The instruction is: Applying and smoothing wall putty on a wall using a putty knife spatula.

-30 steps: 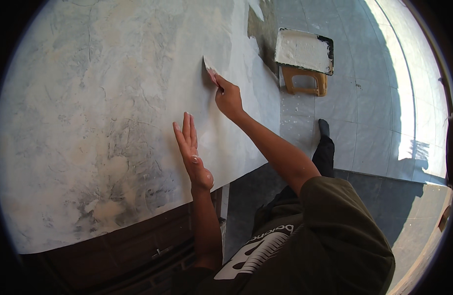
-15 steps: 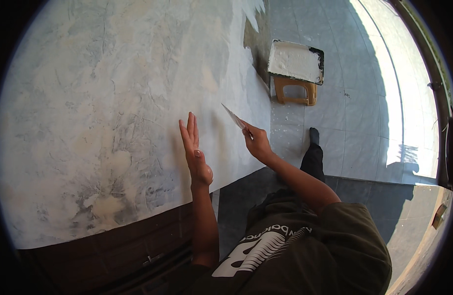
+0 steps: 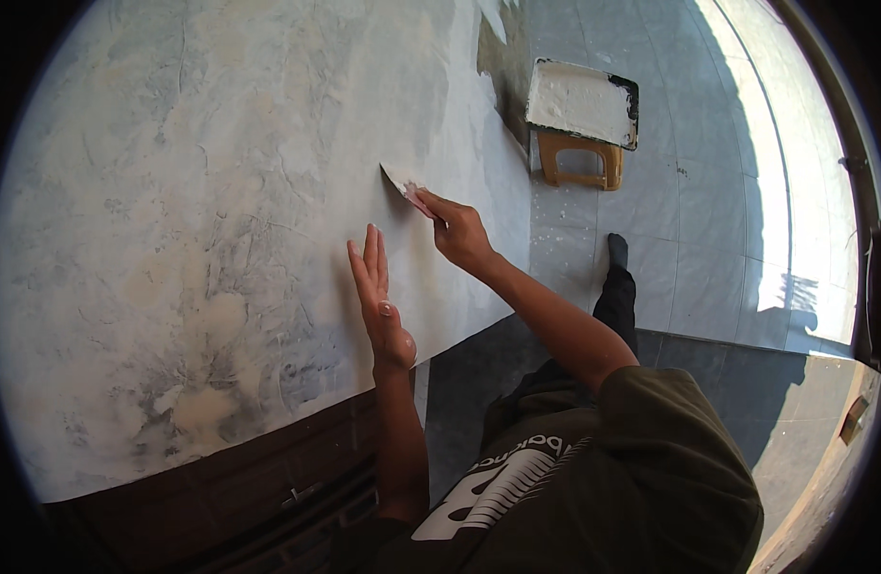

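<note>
My right hand grips a putty knife with white paste on it, its blade angled at the mottled white wall. Below and left of it, my left hand is upright with straight fingers, resting near or on the wall surface; contact is hard to judge. It holds nothing, and there are light smears on its thumb. The wall has smooth pale areas toward the right and rougher grey, cracked-looking patches at left. A darker bare strip runs down its far edge.
A black-rimmed tray of white paste sits on a tan plastic stool on the tiled floor, where white specks lie. My dark-socked foot is below it. A dark wooden panel runs under the wall's lower edge.
My right hand first came down and rightward with the knife, then moved back up and left toward the wall since the middle frame. My left hand has barely moved.
</note>
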Demonstrator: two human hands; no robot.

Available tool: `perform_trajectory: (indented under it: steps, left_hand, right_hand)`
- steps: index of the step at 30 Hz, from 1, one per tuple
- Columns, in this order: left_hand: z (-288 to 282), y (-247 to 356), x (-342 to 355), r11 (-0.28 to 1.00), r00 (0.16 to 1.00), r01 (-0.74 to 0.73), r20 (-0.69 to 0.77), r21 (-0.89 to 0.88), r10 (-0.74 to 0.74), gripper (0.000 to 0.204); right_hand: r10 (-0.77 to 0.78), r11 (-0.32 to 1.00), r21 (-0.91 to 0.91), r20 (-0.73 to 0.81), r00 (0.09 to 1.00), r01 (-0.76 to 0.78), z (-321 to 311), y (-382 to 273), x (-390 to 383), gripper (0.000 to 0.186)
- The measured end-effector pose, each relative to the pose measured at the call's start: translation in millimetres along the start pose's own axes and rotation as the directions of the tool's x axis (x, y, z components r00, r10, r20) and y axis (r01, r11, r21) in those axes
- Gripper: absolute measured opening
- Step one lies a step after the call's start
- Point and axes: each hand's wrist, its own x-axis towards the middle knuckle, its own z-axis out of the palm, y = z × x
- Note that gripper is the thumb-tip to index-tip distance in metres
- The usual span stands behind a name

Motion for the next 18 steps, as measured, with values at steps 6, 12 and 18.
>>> perform_trajectory:
  steps: [6, 12, 18]
  left_hand:
    - [-3, 12, 2, 0.998, 0.998, -0.058, 0.01, -0.025, 0.058, 0.095]
    - [-2, 19, -9, 0.997, 0.997, -0.072, -0.01, -0.028, 0.071, 0.095]
    - [-5, 20, -13, 0.998, 0.997, -0.062, -0.049, -0.011, 0.062, 0.096]
  right_hand:
    - [0.457, 0.59, 0.527, 0.407, 0.791, -0.612, -36, -3, -46, 0.024]
    - [0.51, 0.859, 0.026, -0.125, 0.851, -0.511, -23, -7, 55, 0.028]
    - [-0.106, 0.984, -0.143, 0.01, 0.994, 0.106, 44, -33, -23, 0.053]
